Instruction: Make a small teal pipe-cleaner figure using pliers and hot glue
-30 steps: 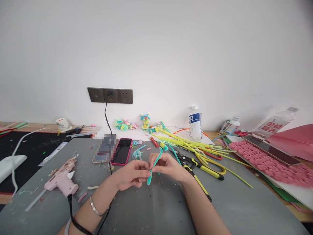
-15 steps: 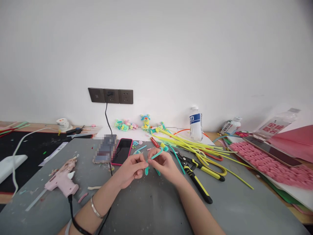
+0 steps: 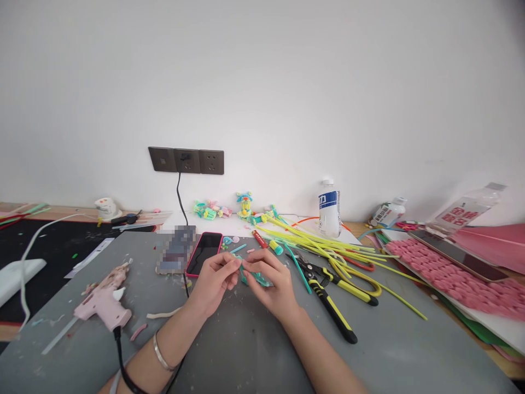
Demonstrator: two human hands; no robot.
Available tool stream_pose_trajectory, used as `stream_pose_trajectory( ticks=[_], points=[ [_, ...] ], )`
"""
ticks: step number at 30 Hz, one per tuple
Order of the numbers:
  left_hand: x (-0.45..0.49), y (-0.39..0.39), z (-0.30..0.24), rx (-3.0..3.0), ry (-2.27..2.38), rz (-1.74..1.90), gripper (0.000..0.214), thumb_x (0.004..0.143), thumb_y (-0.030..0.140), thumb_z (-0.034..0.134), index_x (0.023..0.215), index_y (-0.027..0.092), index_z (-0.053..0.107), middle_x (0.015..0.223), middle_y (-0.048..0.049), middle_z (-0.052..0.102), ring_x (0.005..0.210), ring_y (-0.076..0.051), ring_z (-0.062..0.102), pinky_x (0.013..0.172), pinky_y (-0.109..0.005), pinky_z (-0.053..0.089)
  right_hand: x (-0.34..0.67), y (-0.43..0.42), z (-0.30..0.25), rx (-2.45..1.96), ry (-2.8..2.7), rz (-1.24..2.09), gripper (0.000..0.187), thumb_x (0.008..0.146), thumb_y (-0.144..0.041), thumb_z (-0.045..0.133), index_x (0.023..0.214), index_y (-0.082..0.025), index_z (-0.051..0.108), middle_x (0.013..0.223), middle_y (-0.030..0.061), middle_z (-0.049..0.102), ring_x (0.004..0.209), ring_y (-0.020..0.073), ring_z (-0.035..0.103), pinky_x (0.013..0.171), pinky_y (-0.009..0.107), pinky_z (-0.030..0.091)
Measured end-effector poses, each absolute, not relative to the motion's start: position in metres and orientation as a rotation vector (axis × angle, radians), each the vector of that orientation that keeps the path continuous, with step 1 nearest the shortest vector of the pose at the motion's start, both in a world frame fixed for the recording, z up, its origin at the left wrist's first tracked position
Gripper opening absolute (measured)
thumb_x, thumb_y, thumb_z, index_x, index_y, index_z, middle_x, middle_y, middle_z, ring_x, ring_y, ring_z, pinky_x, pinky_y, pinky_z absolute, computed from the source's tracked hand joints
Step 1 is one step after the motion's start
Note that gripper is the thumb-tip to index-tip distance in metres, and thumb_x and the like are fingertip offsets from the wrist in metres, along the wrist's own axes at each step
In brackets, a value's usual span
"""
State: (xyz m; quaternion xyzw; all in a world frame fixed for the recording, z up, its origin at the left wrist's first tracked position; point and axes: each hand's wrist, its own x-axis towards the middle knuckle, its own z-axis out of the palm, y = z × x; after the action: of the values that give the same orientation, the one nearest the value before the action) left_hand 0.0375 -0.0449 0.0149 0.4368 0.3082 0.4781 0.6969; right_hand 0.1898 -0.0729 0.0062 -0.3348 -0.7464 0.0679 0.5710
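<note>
A turquoise pipe cleaner [image 3: 245, 278] is bent between my two hands, low over the grey mat [image 3: 241, 355]. My left hand [image 3: 215, 282] pinches one end of it with thumb and forefinger. My right hand [image 3: 273, 279] has its fingers closed around the bent part, which they partly cover. Just beyond the right hand lies a small yellow and turquoise piece [image 3: 275, 247]. Another turquoise strip [image 3: 301, 272] rests to its right, beside pliers with black and yellow handles [image 3: 332, 312].
A pink glue gun [image 3: 104, 306] lies on the left, its black cord running under my left forearm. Phones [image 3: 208, 253], yellow pipe cleaners [image 3: 328, 241] and a red lighter-like stick [image 3: 259, 239] lie beyond the hands. Small figures [image 3: 244, 205] and a bottle [image 3: 329, 210] stand by the wall.
The turquoise pipe cleaner has been bent closer in, and its raised length no longer sticks up over my right hand. My right hand has turned and its fingers now point toward the left hand.
</note>
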Motion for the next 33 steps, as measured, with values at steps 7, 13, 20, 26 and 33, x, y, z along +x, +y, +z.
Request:
stream_pose_trajectory(
  ticks=[7,13,20,26,33],
  points=[
    [0.038,-0.044,0.016,0.875,0.682,1.072,0.039,0.058,0.041,0.091,0.058,0.013,0.064,0.051,0.0053,0.054,0.042,-0.002,0.044,0.041,-0.013,0.036,0.19,-0.072,0.007,-0.776,-1.819,-0.026,0.013,0.088,-0.014,0.067,0.098,-0.022,0.064,0.091,0.0089,0.066,0.079,0.0196,0.065,0.073,0.035,0.058],
    [0.038,-0.043,0.017,0.815,0.658,1.051,0.041,0.057,0.038,0.092,0.057,0.013,0.06,0.051,0.0064,0.053,0.04,0.0,0.043,0.038,-0.011,0.034,0.193,-0.07,0.006,-0.774,-1.815,-0.178,0.013,0.09,-0.014,0.065,0.101,-0.02,0.069,0.087,0.0084,0.07,0.073,0.0173,0.066,0.062,0.029,0.056],
    [0.035,-0.041,0.016,0.851,0.628,0.959,0.039,0.062,0.04,0.089,0.061,0.014,0.06,0.052,0.0033,0.06,0.042,-0.006,0.055,0.041,-0.015,0.046,0.198,-0.069,0.004,-0.742,-1.726,0.01,0.01,0.09,-0.018,0.068,0.098,-0.019,0.075,0.078,0.0065,0.07,0.069,0.0173,0.066,0.063,0.03,0.055],
    [0.035,-0.041,0.016,0.874,0.729,0.991,0.041,0.054,0.042,0.093,0.057,0.012,0.064,0.049,0.0022,0.063,0.042,-0.008,0.061,0.039,-0.014,0.047,0.195,-0.067,0.006,-0.725,-1.645,0.31,0.006,0.089,-0.021,0.069,0.089,-0.021,0.075,0.076,0.005,0.073,0.068,0.0179,0.067,0.066,0.032,0.056],
    [0.036,-0.042,0.015,0.871,0.751,1.086,0.036,0.054,0.039,0.093,0.068,0.013,0.073,0.059,-0.0026,0.073,0.055,-0.011,0.069,0.049,-0.014,0.053,0.189,-0.064,0.005,-0.748,-1.333,0.788,0.012,0.082,-0.032,0.075,0.077,-0.023,0.069,0.079,0.0035,0.068,0.076,0.0184,0.065,0.061,0.027,0.056]
  ],
)
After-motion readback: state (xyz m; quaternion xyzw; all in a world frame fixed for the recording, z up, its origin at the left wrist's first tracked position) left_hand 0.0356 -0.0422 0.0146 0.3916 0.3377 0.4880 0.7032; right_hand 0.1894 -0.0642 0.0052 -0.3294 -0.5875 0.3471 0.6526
